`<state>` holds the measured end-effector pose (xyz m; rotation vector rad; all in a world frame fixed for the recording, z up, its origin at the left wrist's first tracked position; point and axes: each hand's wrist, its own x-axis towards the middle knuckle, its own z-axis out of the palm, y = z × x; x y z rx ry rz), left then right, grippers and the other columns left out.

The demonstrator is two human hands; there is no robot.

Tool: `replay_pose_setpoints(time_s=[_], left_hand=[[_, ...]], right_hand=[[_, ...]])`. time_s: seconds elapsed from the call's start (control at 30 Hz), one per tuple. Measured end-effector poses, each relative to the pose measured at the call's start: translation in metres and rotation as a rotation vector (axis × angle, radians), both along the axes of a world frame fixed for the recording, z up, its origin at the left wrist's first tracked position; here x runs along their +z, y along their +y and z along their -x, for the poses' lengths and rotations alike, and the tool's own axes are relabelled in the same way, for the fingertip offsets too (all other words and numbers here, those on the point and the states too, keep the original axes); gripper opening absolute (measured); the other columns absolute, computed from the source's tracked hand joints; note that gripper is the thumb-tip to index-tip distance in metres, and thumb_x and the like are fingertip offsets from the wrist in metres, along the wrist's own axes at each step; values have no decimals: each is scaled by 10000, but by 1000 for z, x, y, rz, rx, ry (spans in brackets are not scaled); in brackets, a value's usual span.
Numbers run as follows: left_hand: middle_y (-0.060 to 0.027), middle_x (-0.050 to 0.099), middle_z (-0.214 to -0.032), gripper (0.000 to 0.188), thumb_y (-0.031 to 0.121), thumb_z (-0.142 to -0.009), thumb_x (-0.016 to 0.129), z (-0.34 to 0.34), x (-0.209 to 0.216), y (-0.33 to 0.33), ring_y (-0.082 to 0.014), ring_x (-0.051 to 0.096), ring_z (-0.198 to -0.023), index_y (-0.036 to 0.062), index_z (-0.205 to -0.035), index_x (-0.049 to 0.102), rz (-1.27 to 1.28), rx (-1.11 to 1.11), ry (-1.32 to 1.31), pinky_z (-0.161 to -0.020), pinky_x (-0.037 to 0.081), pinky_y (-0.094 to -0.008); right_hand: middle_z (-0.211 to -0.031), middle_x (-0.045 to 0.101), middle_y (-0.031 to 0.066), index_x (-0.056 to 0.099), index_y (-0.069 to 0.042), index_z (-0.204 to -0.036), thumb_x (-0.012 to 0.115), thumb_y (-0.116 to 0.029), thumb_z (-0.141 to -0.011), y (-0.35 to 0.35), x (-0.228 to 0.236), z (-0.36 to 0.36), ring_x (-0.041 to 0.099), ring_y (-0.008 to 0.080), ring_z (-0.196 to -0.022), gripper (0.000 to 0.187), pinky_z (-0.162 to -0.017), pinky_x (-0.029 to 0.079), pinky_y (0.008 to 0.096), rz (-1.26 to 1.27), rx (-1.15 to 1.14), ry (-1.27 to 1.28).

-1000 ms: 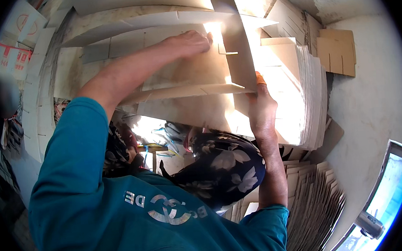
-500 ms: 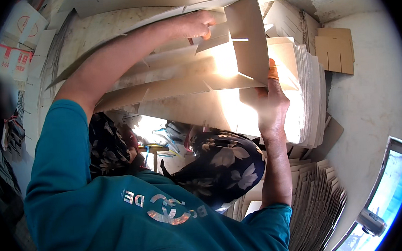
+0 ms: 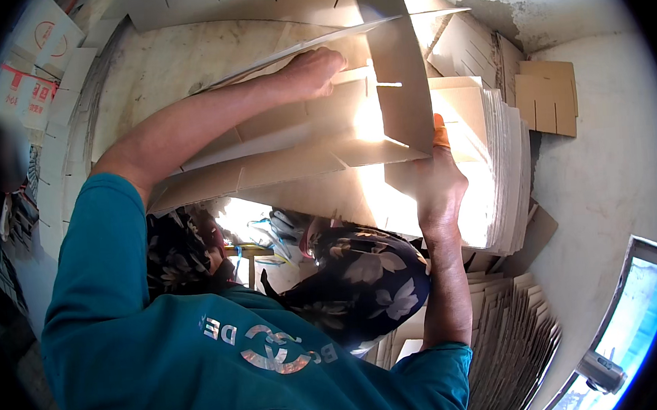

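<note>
A tan, slotted cardboard crosspiece is standing upright btwn the hands, its long axis running away from the person. The R hand is nearer, gripping its near end, where a long tan cardboard strip is meeting it approx. crosswise. The L hand is curling off to its L; can't tell if it's pinching anything. No container's showing; a pale cardboard stack is sitting R of the R hand.
</note>
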<state>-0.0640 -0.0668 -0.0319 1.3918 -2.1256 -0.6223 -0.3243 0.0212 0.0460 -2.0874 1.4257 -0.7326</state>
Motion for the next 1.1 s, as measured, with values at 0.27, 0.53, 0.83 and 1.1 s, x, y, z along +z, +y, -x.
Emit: replay_pose_setpoints(time_s=[0.27,0.53,0.83,1.1], left_hand=[[-219,587,-774,242,-94,-658,532,13,14,10,-383,595,-774,-17,-887,554,-26,-60,-161,-662,452,-453],[-177,547,-620,114,-31,-681,566,17,19,9,-369,598,-635,-15,-776,506,225,-129,-330,-539,460,-473],[-179,590,-705,136,-29,-710,560,29,24,16,-349,607,-727,-17,-846,567,250,-100,-305,-599,482,-448],[-199,603,-769,201,-69,-685,528,19,38,11,-378,610,-756,-6,-868,583,79,-86,-158,-662,483,-467]], right_hand=[[-1272,528,184,340,-62,-1414,487,74,-913,1,4,-3,571,201,-1069,540,-863,513,303,-86,-58,79],[-1158,596,192,337,-86,-1419,490,107,-880,2,2,4,637,220,-951,592,-802,542,320,95,26,89],[-961,625,244,329,-16,-1398,497,70,-868,-1,-2,-2,657,303,-802,563,-672,524,379,-45,25,226],[-965,626,245,275,-38,-1431,515,60,-868,-16,-6,-6,656,301,-761,620,-669,521,354,73,37,164]])
